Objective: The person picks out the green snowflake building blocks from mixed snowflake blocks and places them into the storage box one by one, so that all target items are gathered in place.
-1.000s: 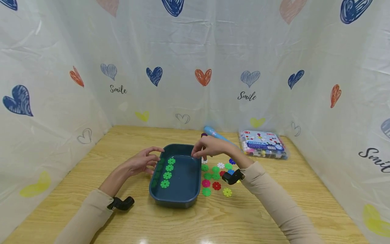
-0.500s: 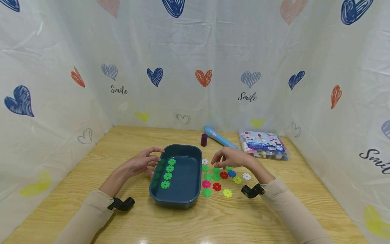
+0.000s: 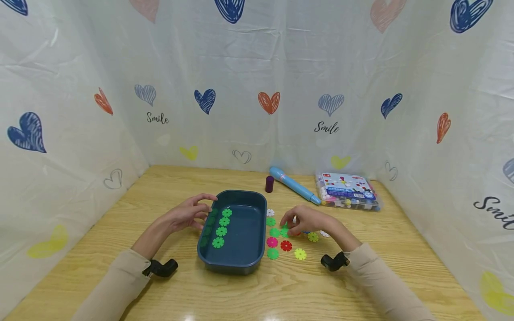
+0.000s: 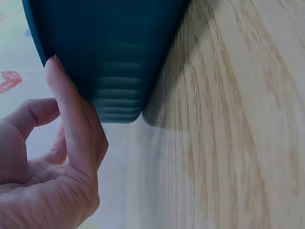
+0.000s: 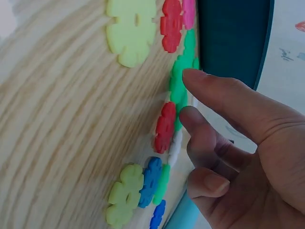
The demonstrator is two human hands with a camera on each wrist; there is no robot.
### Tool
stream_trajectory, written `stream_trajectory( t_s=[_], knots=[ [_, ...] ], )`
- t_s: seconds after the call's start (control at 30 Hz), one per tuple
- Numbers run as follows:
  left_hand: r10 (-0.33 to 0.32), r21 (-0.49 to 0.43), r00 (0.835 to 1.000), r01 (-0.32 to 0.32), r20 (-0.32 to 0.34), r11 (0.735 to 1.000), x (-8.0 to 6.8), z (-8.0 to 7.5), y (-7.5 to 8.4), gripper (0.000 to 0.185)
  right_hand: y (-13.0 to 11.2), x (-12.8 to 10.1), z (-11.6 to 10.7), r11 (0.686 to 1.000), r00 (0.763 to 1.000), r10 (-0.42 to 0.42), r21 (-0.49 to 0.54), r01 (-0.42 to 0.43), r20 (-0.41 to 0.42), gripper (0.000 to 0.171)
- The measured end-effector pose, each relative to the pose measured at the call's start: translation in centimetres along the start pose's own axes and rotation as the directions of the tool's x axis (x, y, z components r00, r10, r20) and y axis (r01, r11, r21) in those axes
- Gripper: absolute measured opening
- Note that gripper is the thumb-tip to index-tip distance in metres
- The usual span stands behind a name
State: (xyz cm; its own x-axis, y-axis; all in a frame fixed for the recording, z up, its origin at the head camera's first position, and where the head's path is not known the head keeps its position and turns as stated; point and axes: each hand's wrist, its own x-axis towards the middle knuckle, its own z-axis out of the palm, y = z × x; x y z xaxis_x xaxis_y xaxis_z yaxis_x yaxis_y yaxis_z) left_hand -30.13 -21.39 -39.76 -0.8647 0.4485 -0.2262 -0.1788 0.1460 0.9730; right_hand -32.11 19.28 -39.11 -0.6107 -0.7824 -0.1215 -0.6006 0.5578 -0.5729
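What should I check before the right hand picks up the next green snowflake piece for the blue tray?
1. Right hand over the loose plastic snowflake pieces: ok, fingertips at a green snowflake piece.
2. Piece actually pinched: cannot tell.
3. Left hand steadying the dark blue plastic tray: ok, fingers on its left wall.
4. Room in the tray: ok, four green pieces line the left side only.
5. Other colours nearby: not ok, a red piece and a pink piece lie close to the green ones.

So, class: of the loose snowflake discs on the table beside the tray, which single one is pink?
The pink disc, lying close to the tray's right wall, left of a red disc; the rest are green, yellow, white, blue or red.
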Motion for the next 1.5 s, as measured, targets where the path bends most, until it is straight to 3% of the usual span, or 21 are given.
stream_trajectory(
  t_s=[0.77,1.03,1.2,1.5],
  knots=[
    [0.001,-0.012,1.000,-0.001,0.007,1.000,-0.2,0.1,0.0,0.051,-0.3,0.1,0.7,0.999,0.998,0.041,-0.028,-0.042,-0.039,0.021],
    [0.000,0.006,1.000,0.000,-0.010,1.000,0.0,-0.1,-0.1,0.049,-0.3,-0.2,0.8,0.995,0.999,-0.040,-0.092,0.037,-0.025,0.020],
    [0.003,-0.001,1.000,-0.003,-0.005,1.000,-0.1,0.0,0.0,0.050,-0.2,-0.3,0.8,0.992,1.000,-0.018,-0.124,0.016,-0.021,0.015],
    [-0.002,-0.017,1.000,0.001,-0.005,1.000,-0.1,0.0,0.0,0.050,-0.4,-0.9,-0.8,0.992,0.993,-0.073,-0.114,0.063,-0.087,0.021]
  ],
)
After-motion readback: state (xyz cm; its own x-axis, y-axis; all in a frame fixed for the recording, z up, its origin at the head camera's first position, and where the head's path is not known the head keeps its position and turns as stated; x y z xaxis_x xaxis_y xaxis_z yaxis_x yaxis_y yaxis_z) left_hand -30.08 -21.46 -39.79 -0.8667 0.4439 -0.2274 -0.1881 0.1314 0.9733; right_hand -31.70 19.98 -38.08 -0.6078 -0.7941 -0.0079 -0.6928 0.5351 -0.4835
